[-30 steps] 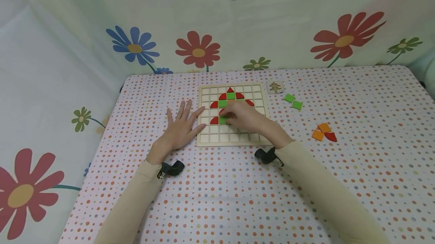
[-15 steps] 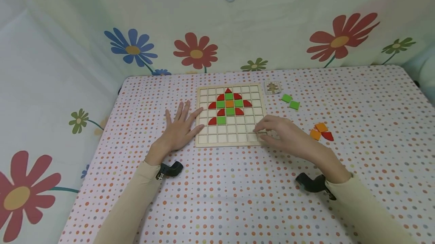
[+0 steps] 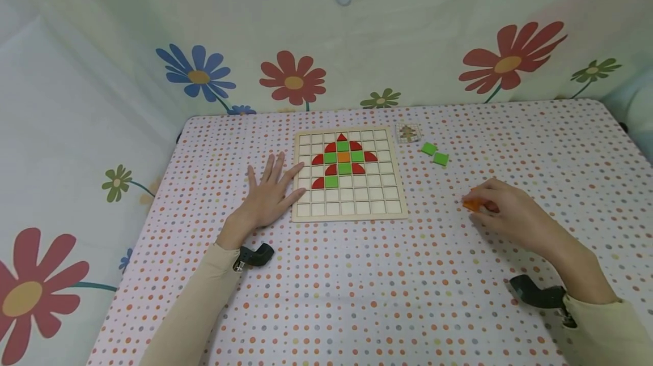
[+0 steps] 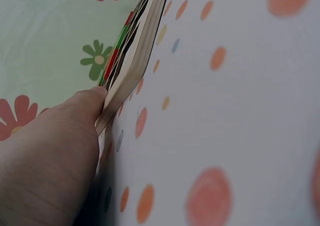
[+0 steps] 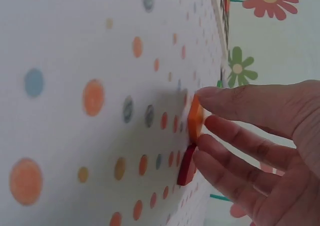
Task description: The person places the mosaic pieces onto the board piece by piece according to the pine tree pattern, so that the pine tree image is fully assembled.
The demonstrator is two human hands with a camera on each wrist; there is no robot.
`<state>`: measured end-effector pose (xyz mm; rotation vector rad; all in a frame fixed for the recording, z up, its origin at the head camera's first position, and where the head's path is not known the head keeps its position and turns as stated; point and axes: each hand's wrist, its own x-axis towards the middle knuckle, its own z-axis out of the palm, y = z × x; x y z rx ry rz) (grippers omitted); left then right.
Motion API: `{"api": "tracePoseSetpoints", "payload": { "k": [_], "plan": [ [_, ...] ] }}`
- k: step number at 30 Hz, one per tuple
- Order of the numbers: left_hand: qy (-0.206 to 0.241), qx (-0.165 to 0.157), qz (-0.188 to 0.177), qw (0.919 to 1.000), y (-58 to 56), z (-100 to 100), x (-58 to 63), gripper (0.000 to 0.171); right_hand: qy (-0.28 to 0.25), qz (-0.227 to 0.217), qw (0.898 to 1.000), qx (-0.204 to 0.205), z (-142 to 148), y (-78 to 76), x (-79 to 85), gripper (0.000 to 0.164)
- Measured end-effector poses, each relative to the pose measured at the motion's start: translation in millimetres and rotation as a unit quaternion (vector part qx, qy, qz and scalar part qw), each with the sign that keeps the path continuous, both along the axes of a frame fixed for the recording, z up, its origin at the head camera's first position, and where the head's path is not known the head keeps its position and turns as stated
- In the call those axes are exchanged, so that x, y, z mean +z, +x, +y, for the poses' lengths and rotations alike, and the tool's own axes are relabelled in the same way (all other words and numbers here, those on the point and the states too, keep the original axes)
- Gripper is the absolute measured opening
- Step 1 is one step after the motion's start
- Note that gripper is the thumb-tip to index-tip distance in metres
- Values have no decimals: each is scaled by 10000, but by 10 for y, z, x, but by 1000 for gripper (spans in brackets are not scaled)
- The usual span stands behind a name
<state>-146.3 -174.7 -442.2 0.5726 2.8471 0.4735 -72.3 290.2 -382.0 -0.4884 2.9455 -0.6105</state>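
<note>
**Right hand at the orange tile**

Right hand [image 3: 510,213], well right of the board [image 3: 350,213]: thumb and fingers curled round an orange tile [image 5: 195,118] on the counter [image 3: 357,286]; it seems pinched, though lift is unclear. Red piece [image 5: 186,166] just beside it. Left hand [image 3: 267,196] flat, fingers spread, touching the board's left edge. Two green tiles [image 3: 435,153] right of the board's far corner.

grid board [image 3: 350,207]: 1 | loose green squares [image 3: 435,153]: 2 | pattern card [image 3: 408,132]: 1 | hands [image 3: 267,196]: 2
</note>
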Motion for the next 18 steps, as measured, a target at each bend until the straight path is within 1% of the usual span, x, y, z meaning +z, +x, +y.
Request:
{"api": "tracePoseSetpoints", "payload": {
  "k": [6, 13, 15, 18],
  "plan": [
    [44, -7, -13, 10000, 4, 0, -1, 69, -49, -43, 9999, -129, 19, -30, -59, 30],
    [60, -5, -9, 10000, 12, -3, 6, 69, -46, 191, 9997, -111, -6, -104, -80, 22],
    [63, 2, -30, 10000, 7, -4, 3, 69, -65, 79, 9998, -161, -11, -129, -70, 23],
    [25, 8, -28, 10000, 5, -6, -3, 69, -78, -230, 9992, -306, -20, -164, -48, 26]
  ]
}}
